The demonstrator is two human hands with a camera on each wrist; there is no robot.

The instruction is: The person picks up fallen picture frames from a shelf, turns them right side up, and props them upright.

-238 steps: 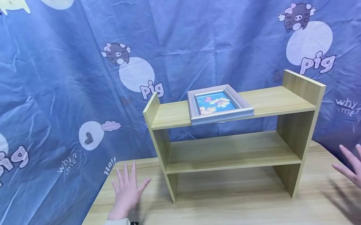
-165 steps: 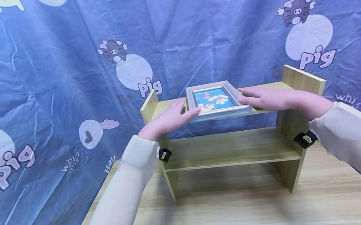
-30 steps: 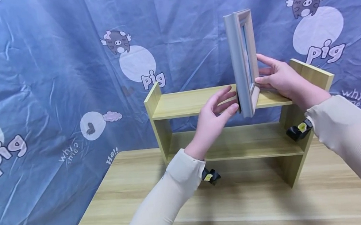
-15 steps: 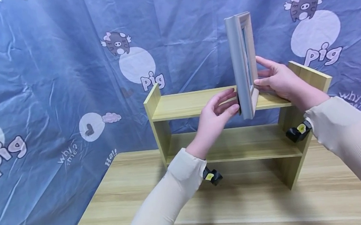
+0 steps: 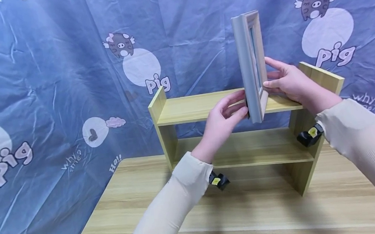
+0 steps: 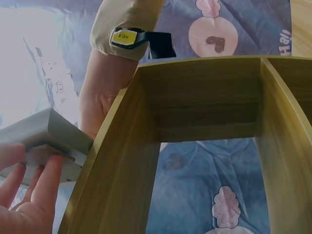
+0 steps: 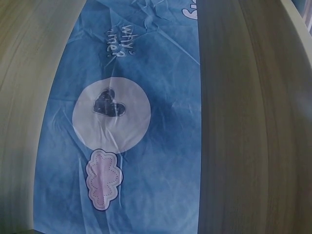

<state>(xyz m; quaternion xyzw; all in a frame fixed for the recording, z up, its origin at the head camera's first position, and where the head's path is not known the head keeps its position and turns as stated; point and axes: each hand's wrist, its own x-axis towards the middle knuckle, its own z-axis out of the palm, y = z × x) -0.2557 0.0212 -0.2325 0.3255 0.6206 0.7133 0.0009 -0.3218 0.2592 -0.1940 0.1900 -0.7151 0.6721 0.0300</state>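
Observation:
A picture frame (image 5: 247,68) with a pale silvery border stands upright over the top shelf, turned nearly edge-on, its picture side facing right. On its back side, my left hand (image 5: 221,120) curls thumb and fingers at a thin dark flap low down. The left wrist view has these fingers (image 6: 48,183) at the flap, against the frame's underside and back (image 6: 68,134). From the right, my right hand (image 5: 290,83) grips the frame's edge, thumb on the front border. The right wrist view shows neither hand nor frame.
A light wooden two-tier shelf (image 5: 193,107) with raised side panels stands on a wooden table (image 5: 131,206). Close behind hangs a blue patterned cloth (image 5: 192,36). Black wrist straps (image 5: 309,136) stick out below both cuffs.
Earlier the frame lay flat on the top shelf and both hands were apart from it. Since then they have taken hold, raised it upright and turned it; the last second shows hardly any movement.

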